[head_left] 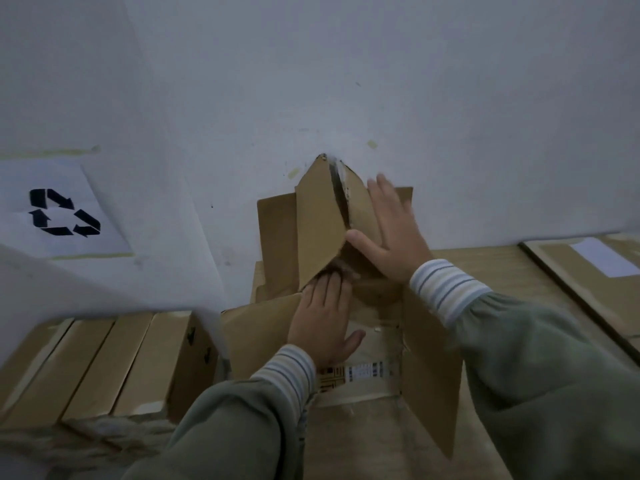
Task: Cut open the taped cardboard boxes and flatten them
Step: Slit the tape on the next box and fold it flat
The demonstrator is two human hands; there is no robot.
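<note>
An opened brown cardboard box (429, 368) lies spread in front of me against a white wall, with a printed label (360, 372) on its lower panel. Its far flaps (318, 223) stand up in a tent shape whose peak touches the wall. My right hand (391, 233) presses flat with straight fingers on the right side of that tent. My left hand (323, 323) lies flat on the panel just below the tent, fingertips at the fold. No knife is in view.
A stack of flattened cardboard (97, 362) lies at the lower left. More flat cardboard with a white label (602, 261) is at the right. A paper sheet with a recycling symbol (64, 213) is taped to the wall on the left.
</note>
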